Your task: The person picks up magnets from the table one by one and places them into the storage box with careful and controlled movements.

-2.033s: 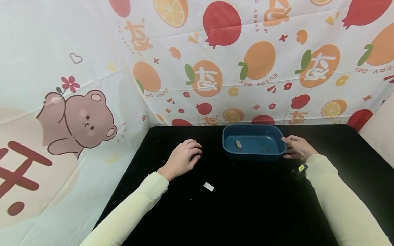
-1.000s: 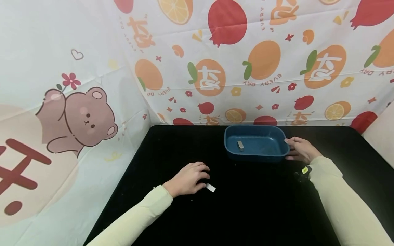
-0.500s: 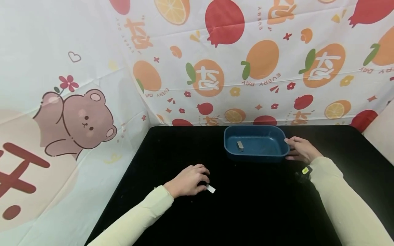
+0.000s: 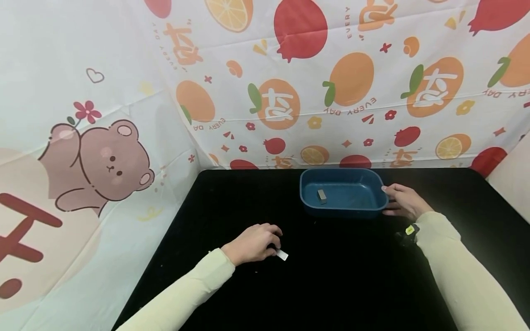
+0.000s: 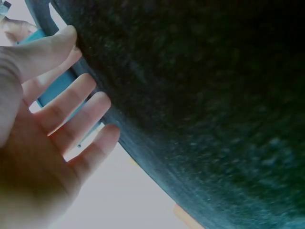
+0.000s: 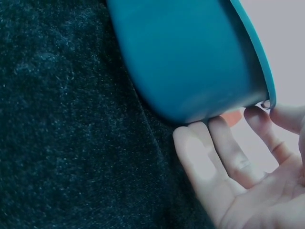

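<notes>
My left hand (image 4: 253, 243) is over the black-covered table with its fingers slightly bent. Its thumb and index finger pinch the near end of a small flat white bar (image 4: 283, 255), which still lies on the cloth; that end is hidden. In the left wrist view the thumb tip meets the white bar (image 5: 57, 17). My right hand (image 4: 406, 201) grips the right end of a blue plastic basin (image 4: 343, 212), thumb at the rim and fingers against the outer wall (image 6: 186, 57). Inside the basin, toward its left, sits a small silvery-grey block (image 4: 321, 196).
The black table covering (image 4: 331, 276) runs back to a fruit-printed cloth (image 4: 232, 151). A bear-printed cloth (image 4: 112, 161) hangs along the left. A few tiny pale specks lie on the table near the left forearm.
My left hand has come down and nearer from left of the basin to the white bar, then stayed there. The right hand keeps its grip on the basin, which stands where it was.
</notes>
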`<state>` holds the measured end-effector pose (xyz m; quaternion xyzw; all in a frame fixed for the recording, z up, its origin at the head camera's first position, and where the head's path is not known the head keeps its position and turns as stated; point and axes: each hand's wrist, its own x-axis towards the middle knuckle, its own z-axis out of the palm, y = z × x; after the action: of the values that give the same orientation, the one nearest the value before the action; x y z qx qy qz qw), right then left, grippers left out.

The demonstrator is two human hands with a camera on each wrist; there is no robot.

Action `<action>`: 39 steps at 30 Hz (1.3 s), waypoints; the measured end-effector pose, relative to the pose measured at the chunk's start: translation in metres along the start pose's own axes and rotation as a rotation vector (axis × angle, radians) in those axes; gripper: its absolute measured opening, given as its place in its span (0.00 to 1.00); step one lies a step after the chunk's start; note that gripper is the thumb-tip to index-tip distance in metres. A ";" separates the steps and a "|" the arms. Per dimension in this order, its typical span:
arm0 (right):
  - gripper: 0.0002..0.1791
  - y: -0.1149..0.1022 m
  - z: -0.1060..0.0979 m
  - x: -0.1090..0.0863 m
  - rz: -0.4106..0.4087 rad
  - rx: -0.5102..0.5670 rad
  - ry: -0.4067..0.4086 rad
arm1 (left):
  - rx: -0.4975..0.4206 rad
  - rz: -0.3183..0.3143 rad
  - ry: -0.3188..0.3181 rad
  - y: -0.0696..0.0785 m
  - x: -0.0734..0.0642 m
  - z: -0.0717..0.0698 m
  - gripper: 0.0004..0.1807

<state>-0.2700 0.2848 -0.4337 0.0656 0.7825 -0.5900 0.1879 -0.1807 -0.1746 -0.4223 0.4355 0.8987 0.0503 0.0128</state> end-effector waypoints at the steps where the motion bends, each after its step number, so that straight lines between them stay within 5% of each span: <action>1: 0.22 0.000 0.000 0.000 0.001 0.002 0.001 | 0.011 0.004 -0.004 0.001 0.001 -0.001 0.05; 11: 0.22 0.002 -0.001 0.002 0.002 0.039 0.000 | 0.086 0.020 -0.059 0.007 0.006 -0.007 0.03; 22: 0.27 0.000 0.002 -0.003 0.008 0.022 -0.013 | 0.042 0.024 -0.082 0.003 0.000 -0.007 0.03; 29: 0.31 0.000 0.003 -0.001 0.011 0.025 -0.009 | 0.012 0.069 -0.036 0.004 -0.001 -0.003 0.04; 39: 0.32 0.001 0.003 -0.001 0.014 0.005 -0.009 | 0.045 0.078 0.136 -0.006 0.000 -0.004 0.03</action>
<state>-0.2683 0.2826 -0.4346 0.0688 0.7796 -0.5910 0.1952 -0.1859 -0.1784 -0.4190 0.4661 0.8807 0.0600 -0.0598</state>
